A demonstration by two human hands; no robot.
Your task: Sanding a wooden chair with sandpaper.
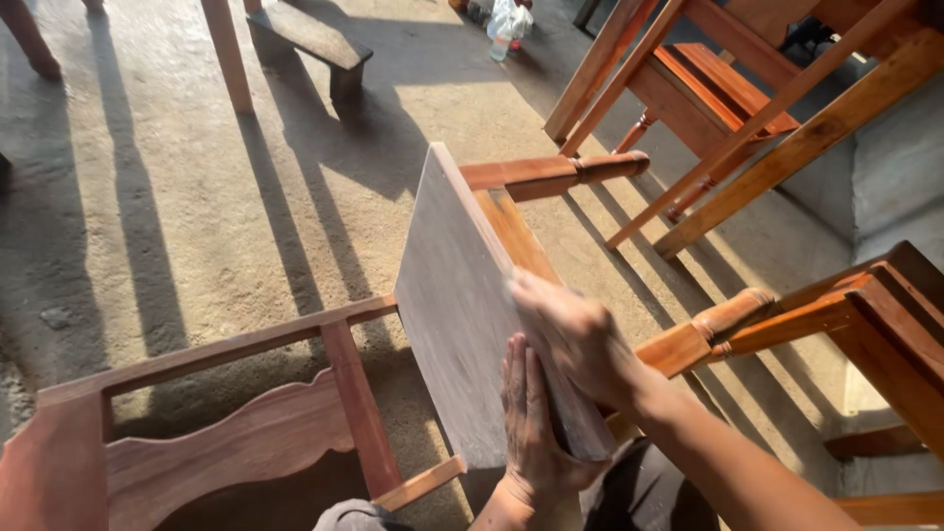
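Sunlit concrete floor [197, 197] lies open beyond the chair's pale seat panel [457, 295]. Left hand [531, 423] presses flat, fingers together, on its near face; right hand [575, 334], blurred, curls over its right edge beside the armrest [551, 175].

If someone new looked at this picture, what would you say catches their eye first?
First, the pale wooden panel at centre, tilted on edge, with the left hand flat against it and the blurred right hand on its edge. Next, the reddish chair frame at lower left, and the orange-brown chairs at upper right.
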